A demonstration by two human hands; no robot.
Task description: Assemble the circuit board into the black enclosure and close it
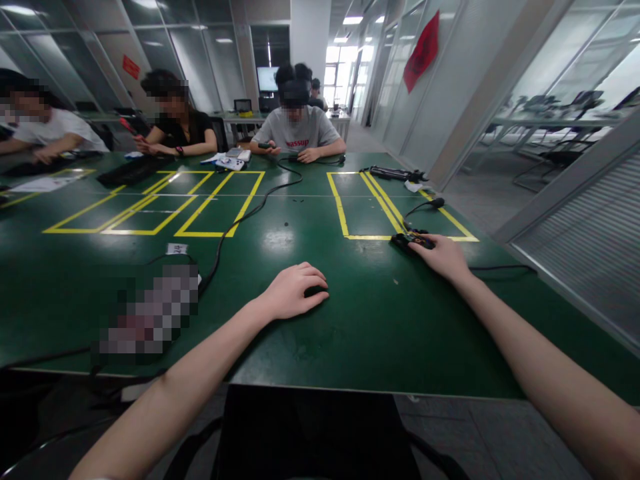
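Observation:
My left hand [295, 291] rests on the green table [350, 347], fingers loosely curved and thumb apart from them. The dark patch between its thumb and forefinger looks like shadow. Further forward on the right, my right hand [447, 255] grips a small black device with exposed coloured wires [407, 240]. The device lies at the near edge of a yellow tape outline [370, 237]. A cable with a black knob-like end [436, 203] rises behind it. Part of the device is hidden by my fingers.
A pixelated object [150, 313] lies left, beside a label [177, 249]. A black cable [217, 253] runs across the table. Folded black gear [395, 174] sits at the far right. A person in a grey shirt [300, 130] sits opposite; others sit far left.

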